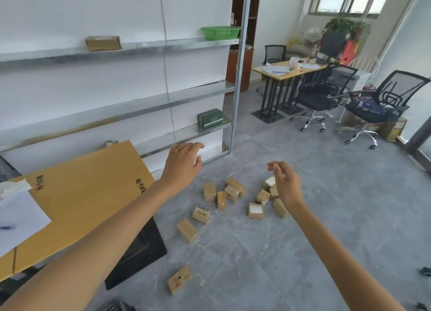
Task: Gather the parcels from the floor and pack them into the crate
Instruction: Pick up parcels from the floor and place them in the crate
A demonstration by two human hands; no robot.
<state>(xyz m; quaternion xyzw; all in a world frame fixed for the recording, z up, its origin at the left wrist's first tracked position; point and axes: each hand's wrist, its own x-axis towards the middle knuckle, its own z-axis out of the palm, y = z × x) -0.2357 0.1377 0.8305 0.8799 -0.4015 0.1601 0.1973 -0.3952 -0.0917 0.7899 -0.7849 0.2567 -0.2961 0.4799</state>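
Premises: an office doubling as a stockroom. Metal shelving point(140, 47) lines the white wall point(70, 12) above and beyond the fingers point(199, 145) of the left hand point(183, 162) — holding a cardboard box point(103, 43), a green basket point(220, 32) and a green carton point(211, 118). Well beyond the fingers point(272, 165) of the right hand point(286, 185), up and to their right: a desk point(268, 75) with loose papers point(275, 69) and a monitor point(330, 44), and mesh office chairs point(319, 94) beside it. Small cardboard parcels point(210, 192) lie scattered on the grey tiled floor point(303, 240) below both sets of fingers.

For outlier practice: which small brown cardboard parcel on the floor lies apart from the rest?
The brown cardboard parcel with a black mark, alone nearest the camera; the others lie clustered farther off.
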